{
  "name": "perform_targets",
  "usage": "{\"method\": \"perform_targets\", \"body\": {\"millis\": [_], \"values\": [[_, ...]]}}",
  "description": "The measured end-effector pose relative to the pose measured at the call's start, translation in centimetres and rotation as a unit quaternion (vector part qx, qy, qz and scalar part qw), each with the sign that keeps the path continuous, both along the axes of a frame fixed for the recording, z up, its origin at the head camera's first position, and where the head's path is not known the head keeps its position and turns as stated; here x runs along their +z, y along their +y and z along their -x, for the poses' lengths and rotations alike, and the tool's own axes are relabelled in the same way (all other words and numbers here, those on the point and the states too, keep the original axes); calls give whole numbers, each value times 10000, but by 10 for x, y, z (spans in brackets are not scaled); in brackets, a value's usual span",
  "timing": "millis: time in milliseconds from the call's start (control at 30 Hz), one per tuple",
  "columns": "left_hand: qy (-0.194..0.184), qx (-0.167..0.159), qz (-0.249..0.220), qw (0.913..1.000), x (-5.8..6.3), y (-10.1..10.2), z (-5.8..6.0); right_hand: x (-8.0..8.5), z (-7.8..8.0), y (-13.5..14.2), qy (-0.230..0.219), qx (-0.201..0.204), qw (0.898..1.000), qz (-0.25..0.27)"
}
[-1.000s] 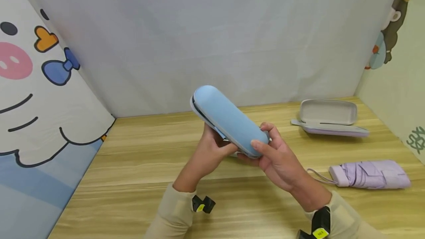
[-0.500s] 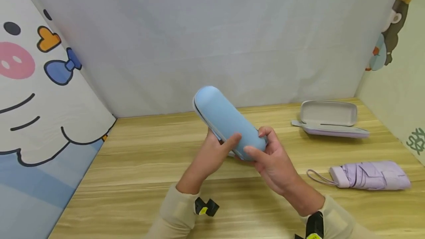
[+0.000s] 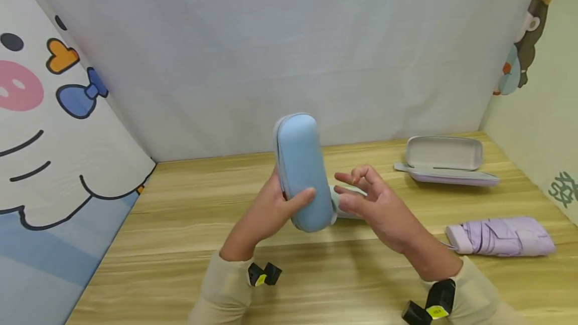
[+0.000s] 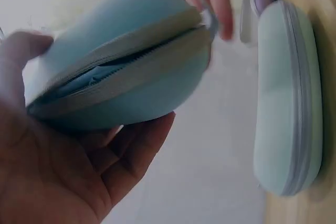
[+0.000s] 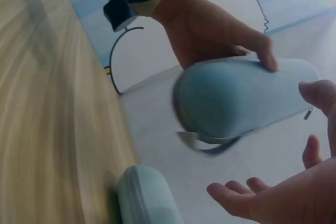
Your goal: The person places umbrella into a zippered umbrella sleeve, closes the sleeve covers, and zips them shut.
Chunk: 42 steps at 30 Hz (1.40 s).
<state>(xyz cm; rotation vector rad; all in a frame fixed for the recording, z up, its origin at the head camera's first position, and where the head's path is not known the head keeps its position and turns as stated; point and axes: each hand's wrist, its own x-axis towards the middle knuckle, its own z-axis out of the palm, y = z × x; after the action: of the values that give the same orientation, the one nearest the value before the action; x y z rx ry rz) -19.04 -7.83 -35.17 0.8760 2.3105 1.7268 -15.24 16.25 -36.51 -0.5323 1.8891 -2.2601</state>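
Note:
Above the table my left hand (image 3: 268, 209) grips a light blue zip case (image 3: 301, 169), thumb across its front and the other fingers behind. The case stands nearly upright in the head view. Its zip gapes part of the way in the left wrist view, with blue fabric (image 4: 100, 73) showing inside. A strap loop (image 5: 218, 147) hangs from its lower end in the right wrist view. To the right of the case, my right hand (image 3: 388, 217) holds nothing, its fingers spread and slightly bent. Behind lies a closed pale green zip case (image 4: 278, 103), partly hidden by the right hand in the head view.
At the back right of the wooden table (image 3: 180, 245) lies an opened purple case (image 3: 456, 178) with a pale lining. In front of it rests a folded lilac umbrella (image 3: 501, 237). A grey cloth backdrop (image 3: 293, 54) and printed side panels (image 3: 45, 164) surround the table.
My right hand has let go of the blue case's lower end and moved off to the right. The case has swung from slanted to nearly upright, uncovering part of the pale green case.

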Motion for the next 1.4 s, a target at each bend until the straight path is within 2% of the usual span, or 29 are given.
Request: {"method": "perform_targets", "body": {"millis": [100,167,233,333,467,633,767,900,1000,1167,1400], "values": [[623,-65,892,9940,4,-3,-2,11,-1,11,290,-233,9993,-12],[1144,-58,1533,9815,6,-3,-3,16,-1,18,482,-363,9982,17],[1582,-42,1981,9673,7,-1,-4,20,-1,23,665,-461,9967,-4],[1976,-29,2280,9534,6,0,-4,24,-1,29,861,-483,9951,-98],[2084,-42,2255,9517,4,-3,-3,27,-1,35,1086,-176,9930,-424],[1944,-118,2045,9593,3,-10,0,30,-2,40,1174,280,9893,-819],[1887,-204,1969,9619,4,-13,2,28,-1,40,953,512,9912,-757],[1741,-526,1882,9652,5,-12,2,25,0,41,788,629,9925,-686],[1431,-774,1857,9690,6,-11,1,22,3,42,608,816,9941,-375],[885,-931,1912,9731,4,-11,0,17,8,42,283,1177,9920,350],[57,-1185,1604,9799,2,-10,-3,14,11,44,-116,1360,9879,732]]}}
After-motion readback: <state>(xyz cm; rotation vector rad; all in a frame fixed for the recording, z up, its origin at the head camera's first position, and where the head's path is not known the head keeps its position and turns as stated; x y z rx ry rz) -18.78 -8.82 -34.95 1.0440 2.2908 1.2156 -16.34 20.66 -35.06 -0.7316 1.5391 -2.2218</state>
